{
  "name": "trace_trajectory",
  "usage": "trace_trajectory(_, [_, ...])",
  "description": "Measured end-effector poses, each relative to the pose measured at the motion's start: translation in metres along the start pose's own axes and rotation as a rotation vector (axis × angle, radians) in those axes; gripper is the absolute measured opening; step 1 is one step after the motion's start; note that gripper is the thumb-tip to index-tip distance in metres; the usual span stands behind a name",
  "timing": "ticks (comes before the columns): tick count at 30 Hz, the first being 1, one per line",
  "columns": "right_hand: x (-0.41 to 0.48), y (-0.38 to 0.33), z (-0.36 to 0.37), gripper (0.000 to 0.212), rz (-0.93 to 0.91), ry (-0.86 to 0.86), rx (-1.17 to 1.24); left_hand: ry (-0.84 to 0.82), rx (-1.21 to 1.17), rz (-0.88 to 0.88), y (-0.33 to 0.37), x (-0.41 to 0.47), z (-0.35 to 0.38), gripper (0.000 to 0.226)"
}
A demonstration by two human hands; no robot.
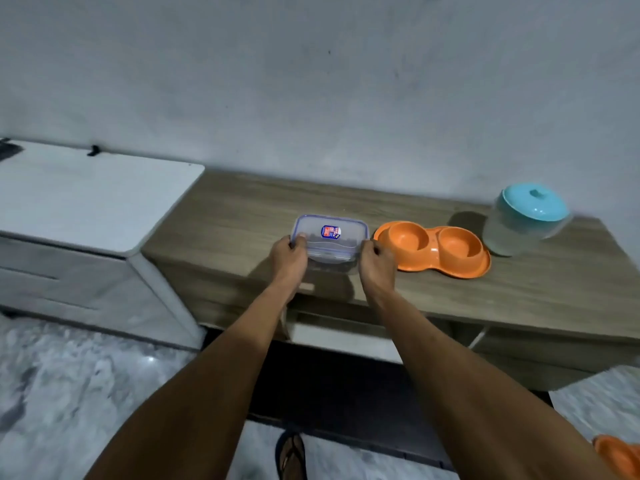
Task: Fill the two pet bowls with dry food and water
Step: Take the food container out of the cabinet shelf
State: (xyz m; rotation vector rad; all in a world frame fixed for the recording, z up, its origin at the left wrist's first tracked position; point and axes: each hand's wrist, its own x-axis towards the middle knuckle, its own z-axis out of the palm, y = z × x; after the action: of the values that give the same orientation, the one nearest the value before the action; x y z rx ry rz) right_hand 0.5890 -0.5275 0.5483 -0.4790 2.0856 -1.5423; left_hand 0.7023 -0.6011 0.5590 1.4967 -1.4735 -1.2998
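Note:
A clear rectangular food container point(330, 240) with a blue-edged lid and a label stands on the wooden cabinet top point(235, 220). My left hand point(289, 259) grips its left end and my right hand point(375, 263) grips its right end. Just right of it lies an orange double pet bowl point(434, 247), both cups bare inside. A clear jar with a turquoise lid point(528, 221) stands further right near the wall; its contents are hard to make out.
A white unit point(90, 199) adjoins the cabinet on the left, its top slightly higher. The grey wall runs right behind the cabinet. Below are a marbled floor, my sandalled foot point(292, 457) and an orange object point(620, 457) at the bottom right corner.

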Motion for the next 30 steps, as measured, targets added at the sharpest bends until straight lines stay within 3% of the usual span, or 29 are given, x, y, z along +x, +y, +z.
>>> trace_trajectory(10, [0.101,0.000,0.047,0.027,0.095,0.061,0.033,-0.227,-0.039,-0.025,0.003,0.114,0.035,0.025])
trace_trajectory(30, [0.135,0.026,0.061,0.029,0.187,0.109,0.016,-0.256,0.162,0.029,-0.009,0.141,0.048,0.031])
